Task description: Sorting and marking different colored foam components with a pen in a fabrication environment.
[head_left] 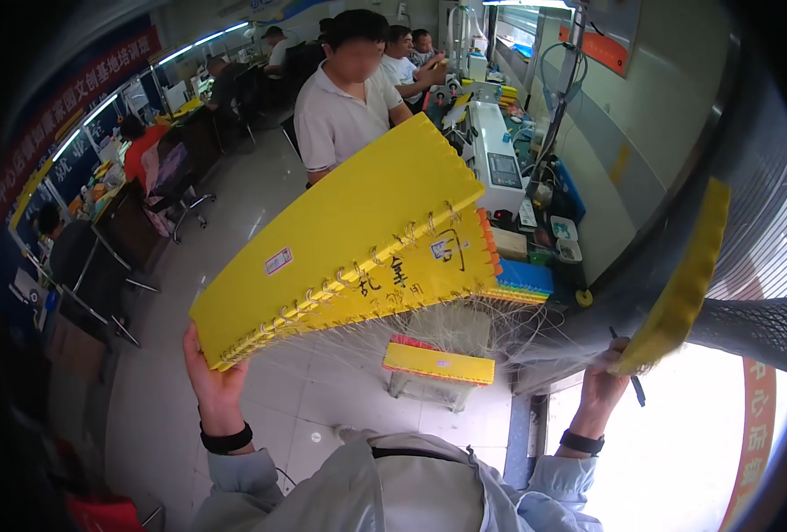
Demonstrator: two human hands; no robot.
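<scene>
My left hand (214,372) grips the narrow lower end of a large yellow panel (322,235), which tilts up and away to the right. Curled loops run in a row along its length. Below them lies a yellow face with dark handwriting, and fine pale strands trail from its lower side. Closed around a dark pen (638,390), my right hand (602,386) is also at the lower end of a long curved yellow strip (681,275). That strip stands upright, fuzzy at its bottom; the fingers' exact hold on it is partly hidden.
A small stool (429,390) ahead carries a yellow block (438,362) with a red edge. Behind the panel stands a person in a white shirt (322,133). A cluttered workbench (535,177) with a white machine (500,160) runs along the right; people sit at desks on the left.
</scene>
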